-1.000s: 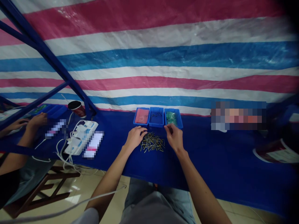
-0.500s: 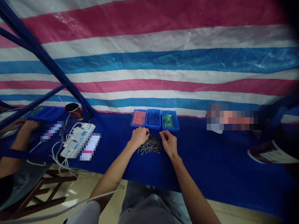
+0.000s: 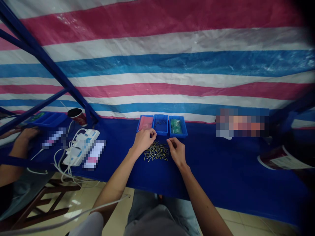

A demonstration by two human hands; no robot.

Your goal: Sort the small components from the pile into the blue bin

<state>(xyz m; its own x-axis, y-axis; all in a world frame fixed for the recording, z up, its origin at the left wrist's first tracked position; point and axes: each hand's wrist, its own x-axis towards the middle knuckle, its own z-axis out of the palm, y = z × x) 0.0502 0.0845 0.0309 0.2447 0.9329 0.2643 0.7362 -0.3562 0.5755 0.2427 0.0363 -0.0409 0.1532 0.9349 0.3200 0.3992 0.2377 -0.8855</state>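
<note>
— Hands in view?

— Three. Two mine: my left hand (image 3: 144,141) and my right hand (image 3: 177,151). One more at the far left, a co-worker's hand (image 3: 29,133).

— Containers?

— Four. Three blue plastic bins (image 3: 160,115) in a row ahead of me, and one longer blue tray (image 3: 49,119) off to the left.

— And the heap by my fingers?

— One heap of thin metal pins (image 3: 156,152). Too many and too crossed to count from here.

— Anything else?

— One paper cup (image 3: 76,115), one white power strip (image 3: 81,151), one wooden stool (image 3: 41,200). One each.
</note>
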